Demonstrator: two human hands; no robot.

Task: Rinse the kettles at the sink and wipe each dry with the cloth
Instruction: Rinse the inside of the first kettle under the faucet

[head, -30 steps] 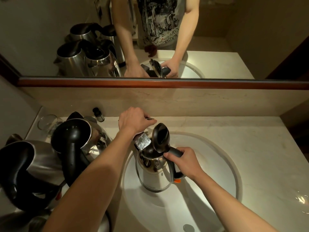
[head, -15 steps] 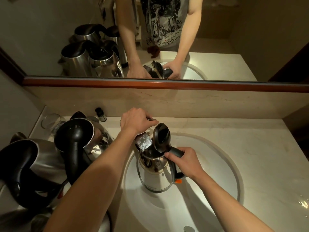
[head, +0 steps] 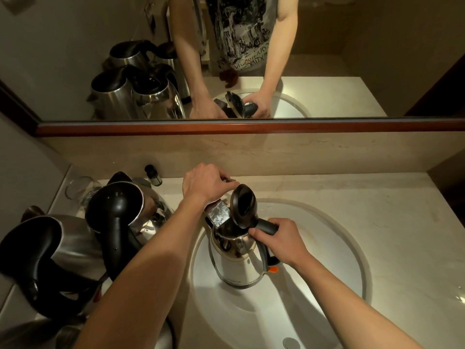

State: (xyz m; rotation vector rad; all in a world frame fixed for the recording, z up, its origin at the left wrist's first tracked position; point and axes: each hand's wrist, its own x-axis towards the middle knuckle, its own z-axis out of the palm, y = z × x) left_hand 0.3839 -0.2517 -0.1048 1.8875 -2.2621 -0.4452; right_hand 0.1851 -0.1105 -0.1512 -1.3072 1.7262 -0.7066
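Kettle in hand: shiny steel electric kettle (head: 236, 263) with black handle, orange switch, round black lid (head: 243, 206) hinged upright; held over the white oval sink basin (head: 327, 260), mouth under the chrome spout (head: 217, 214).
Right hand (head: 279, 241): curled round the black handle.
Left hand (head: 206, 183): closed over the tap's top.
Other kettles: two steel black-lidded kettles (head: 120, 210) plainly countable on the left counter; more at the bottom edge, count unclear.
Small items: one clear glass (head: 78, 188), one small dark-capped bottle (head: 153, 175).
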